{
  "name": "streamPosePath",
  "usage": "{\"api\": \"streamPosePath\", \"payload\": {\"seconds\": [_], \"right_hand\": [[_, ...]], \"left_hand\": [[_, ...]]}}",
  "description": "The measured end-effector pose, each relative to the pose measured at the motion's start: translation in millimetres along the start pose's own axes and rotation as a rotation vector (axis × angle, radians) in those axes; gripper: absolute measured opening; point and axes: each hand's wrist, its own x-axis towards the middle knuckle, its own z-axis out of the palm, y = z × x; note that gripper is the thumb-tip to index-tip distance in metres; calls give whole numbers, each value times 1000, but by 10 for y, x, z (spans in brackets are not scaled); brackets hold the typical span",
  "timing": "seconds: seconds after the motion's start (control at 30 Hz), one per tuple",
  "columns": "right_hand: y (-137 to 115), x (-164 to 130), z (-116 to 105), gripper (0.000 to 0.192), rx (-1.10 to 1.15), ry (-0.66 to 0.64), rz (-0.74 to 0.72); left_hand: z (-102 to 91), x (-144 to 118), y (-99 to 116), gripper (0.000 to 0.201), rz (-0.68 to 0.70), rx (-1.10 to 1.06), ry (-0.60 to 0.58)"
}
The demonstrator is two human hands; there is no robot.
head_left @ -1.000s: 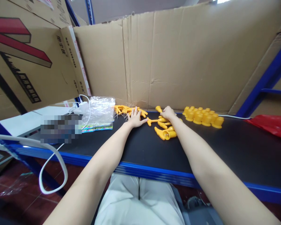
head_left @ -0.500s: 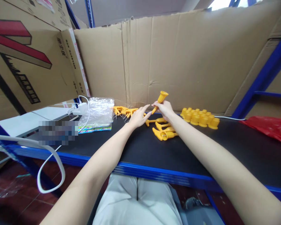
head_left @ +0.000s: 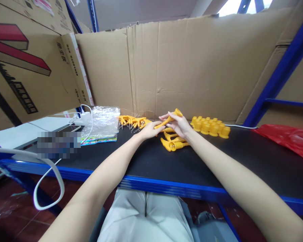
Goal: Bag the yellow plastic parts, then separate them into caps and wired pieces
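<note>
A black workbench (head_left: pixel 242 158) stood before a cardboard wall, and above its middle the right hand (head_left: pixel 178 123) and left hand (head_left: pixel 150 130) shared one yellow plastic horn-shaped part (head_left: pixel 168 119). Right fingers were closed round the flared end, left fingertips pinched the thin stem. It looked light, stiff and smooth, best gripped at the flare.
</note>
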Motion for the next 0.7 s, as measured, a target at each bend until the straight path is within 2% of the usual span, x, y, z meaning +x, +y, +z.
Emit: {"api": "streamPosePath", "payload": {"seconds": [0.1,0.2,0.33,0.43,0.57,0.63,0.7], "right_hand": [[-33,-18,-7,20,30,-35,-27],[-65,-3,-60,23,-38,52,-39],[-94,0,-152,31,-278,136,-21],[-123,-28,-179,36,-479,86,-22],[-117,-20,-227,42,-630,11,-12],[-83,9,-283,40,-745,-20,-75],[-50,35,-348,34,-931,-62,-199]], "left_hand": [[-16,-15,96,40,-11,36,7],[-53,-31,172,36,-31,280,120],[-126,-64,223,33,-125,581,242],[-184,-88,260,33,-176,688,251],[-232,-102,302,34,-198,739,241],[-237,-101,302,33,-213,750,231],[-233,-97,288,32,-236,756,220]]}}
